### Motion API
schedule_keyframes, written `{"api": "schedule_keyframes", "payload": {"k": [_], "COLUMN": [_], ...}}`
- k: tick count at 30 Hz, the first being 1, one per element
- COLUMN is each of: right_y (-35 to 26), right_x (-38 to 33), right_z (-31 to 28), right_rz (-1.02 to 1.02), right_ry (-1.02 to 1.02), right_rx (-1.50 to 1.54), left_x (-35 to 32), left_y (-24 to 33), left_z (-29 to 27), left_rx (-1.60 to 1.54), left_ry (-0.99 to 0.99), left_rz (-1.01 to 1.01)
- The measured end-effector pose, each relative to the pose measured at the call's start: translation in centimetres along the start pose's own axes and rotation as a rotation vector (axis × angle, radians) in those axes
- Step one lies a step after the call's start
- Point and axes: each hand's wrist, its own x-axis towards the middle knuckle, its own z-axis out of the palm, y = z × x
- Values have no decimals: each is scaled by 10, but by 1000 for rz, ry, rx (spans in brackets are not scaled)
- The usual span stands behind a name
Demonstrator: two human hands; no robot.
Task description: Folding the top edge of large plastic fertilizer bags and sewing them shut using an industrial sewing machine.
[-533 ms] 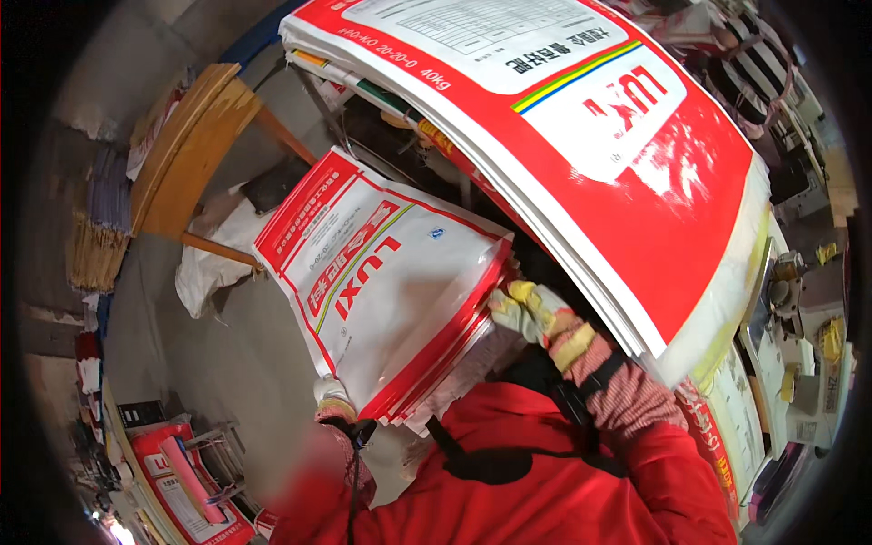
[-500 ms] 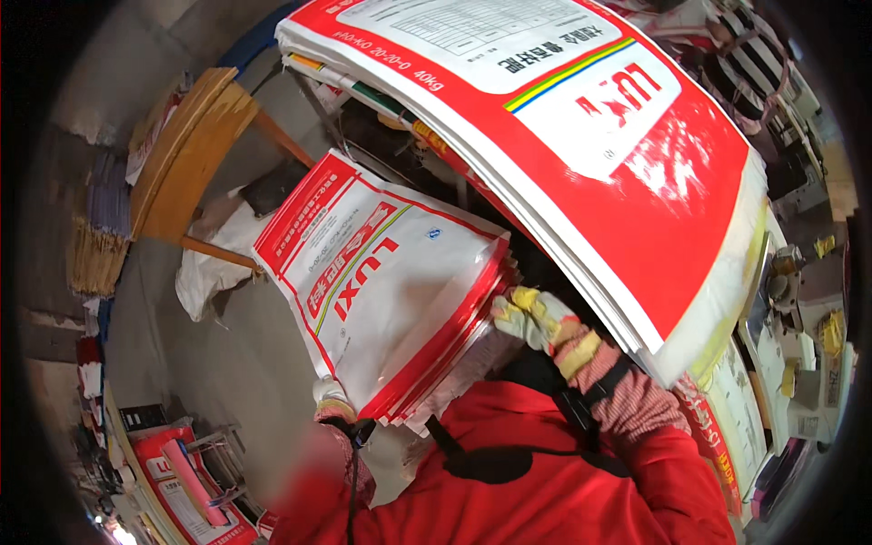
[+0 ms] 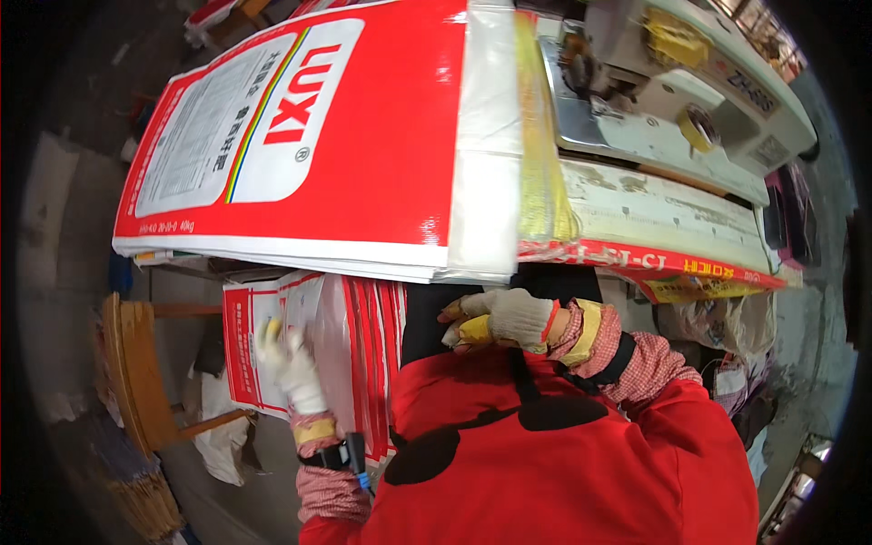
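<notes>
My left hand (image 3: 292, 368), in a pale glove with yellow fingertips, is over a stack of red-and-white woven bags (image 3: 363, 336) beneath the table edge. It is slightly blurred; its fingers look apart and I see nothing held in them. My right hand (image 3: 504, 318), in a grey-white glove with yellow fingertips, rests by my dark trousers, right of the stack. Its fingers are curled in, and whatever they may hold is hidden. Just beyond both hands, a thick pile of large red-and-white bags (image 3: 391, 182) lies on the table, its near edge overhanging the smaller stack.
A white sewing machine (image 3: 699, 91) stands at the far right on a worn white table (image 3: 663, 204). Clear and yellowish bag material (image 3: 543, 136) lies between it and the pile. At the left are a wooden stool (image 3: 136, 372) and a white sack (image 3: 221, 427).
My view has swung right, bringing the sewing machine into sight. My right hand has come away from the bags' edge to my lap; my left hand has moved from their lower corner to over them.
</notes>
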Motion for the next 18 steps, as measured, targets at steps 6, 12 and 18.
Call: {"api": "schedule_keyframes", "payload": {"k": [6,12,18], "right_y": [-21,-65,-120], "right_x": [-38,-64,-41], "right_z": [-3,-20,-36], "right_rz": [-123,-629,-442], "right_ry": [38,367,524], "right_rx": [-186,179,277], "left_x": [50,82,87], "left_y": [224,226,237], "left_z": [61,84,59], "left_rx": [-134,-230,-164], "left_ry": [-329,-442,-261], "left_rz": [742,758,1042]}}
